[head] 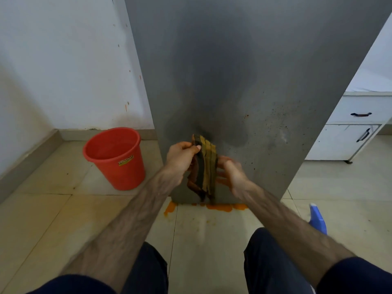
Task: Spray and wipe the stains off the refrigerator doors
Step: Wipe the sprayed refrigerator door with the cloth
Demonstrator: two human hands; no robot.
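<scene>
Spray bottle [317, 219]: on floor, right of and nearer than right hand. Left hand [180, 157] pinches the cloth's upper edge; right hand [230, 174], fingers curled, grips its other side. Cloth [206, 166]: soft, limp, likely damp and light; hangs long axis vertical, best taken at folded top. Behind: stained refrigerator door [265, 92]; bucket [115, 158] left.

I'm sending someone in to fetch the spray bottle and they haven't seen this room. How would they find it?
Start at the tall grey refrigerator door and look at the tiled floor to its right. The spray bottle lies there, partly hidden behind the person's right forearm. It is the only blue thing in view; the bucket on the other side is red.
</scene>
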